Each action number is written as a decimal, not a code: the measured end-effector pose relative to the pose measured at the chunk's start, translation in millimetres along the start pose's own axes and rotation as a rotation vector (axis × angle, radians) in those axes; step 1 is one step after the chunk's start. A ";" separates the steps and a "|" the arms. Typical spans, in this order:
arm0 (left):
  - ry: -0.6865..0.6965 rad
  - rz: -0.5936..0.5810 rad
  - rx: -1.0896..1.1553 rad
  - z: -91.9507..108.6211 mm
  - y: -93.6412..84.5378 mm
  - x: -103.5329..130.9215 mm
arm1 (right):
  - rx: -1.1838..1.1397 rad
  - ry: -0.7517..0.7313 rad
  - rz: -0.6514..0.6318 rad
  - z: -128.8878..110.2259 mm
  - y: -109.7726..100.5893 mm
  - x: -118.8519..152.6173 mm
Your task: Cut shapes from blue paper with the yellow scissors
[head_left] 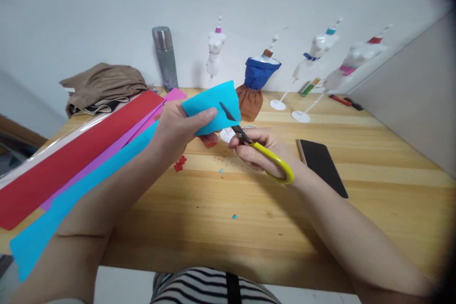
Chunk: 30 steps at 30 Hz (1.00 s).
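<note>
My left hand (178, 126) pinches a piece of bright blue paper (217, 97), thumb on top and fingers beneath. A long strip of the same blue (85, 175) runs under my left forearm to the table's left edge. My right hand (258, 149) is closed around yellow-handled scissors (272, 161), whose dark blades lie at the lower right part of the paper, one blade over its face. Small red flower-shaped pieces (180, 163) lie on the table below my left hand. Tiny blue and red scraps are scattered below the scissors.
Red (78, 156) and purple strips lie at left, beside folded brown cloth (107, 83) and a grey flask (166, 59). Several small white mannequins stand along the wall, one with a blue top (261, 73) and brown skirt. A dark phone (322, 166) lies at right.
</note>
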<state>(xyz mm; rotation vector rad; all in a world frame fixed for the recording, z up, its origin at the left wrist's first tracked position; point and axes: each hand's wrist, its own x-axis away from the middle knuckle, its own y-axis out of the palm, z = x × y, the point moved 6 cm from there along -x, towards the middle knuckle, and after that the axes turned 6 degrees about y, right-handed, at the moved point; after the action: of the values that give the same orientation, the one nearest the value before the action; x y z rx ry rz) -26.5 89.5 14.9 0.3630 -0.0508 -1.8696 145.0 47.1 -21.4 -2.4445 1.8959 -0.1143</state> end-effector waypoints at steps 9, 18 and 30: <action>0.000 -0.016 -0.052 -1.9 -3.7 -3.3 | 0.063 -0.090 -0.056 -2.7 2.1 -7.6; 0.013 0.000 -0.112 -0.6 -4.7 -3.2 | 0.043 -0.059 -0.088 -2.2 3.3 -4.9; 0.010 0.034 -0.103 -1.9 -4.9 -2.2 | -0.021 -0.139 -0.138 7.1 2.1 -7.9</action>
<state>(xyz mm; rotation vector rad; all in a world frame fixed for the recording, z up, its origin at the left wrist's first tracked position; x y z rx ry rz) -29.9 93.4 12.5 0.2987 0.0461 -1.8282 141.6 54.1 -28.9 -2.5228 1.6812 0.0691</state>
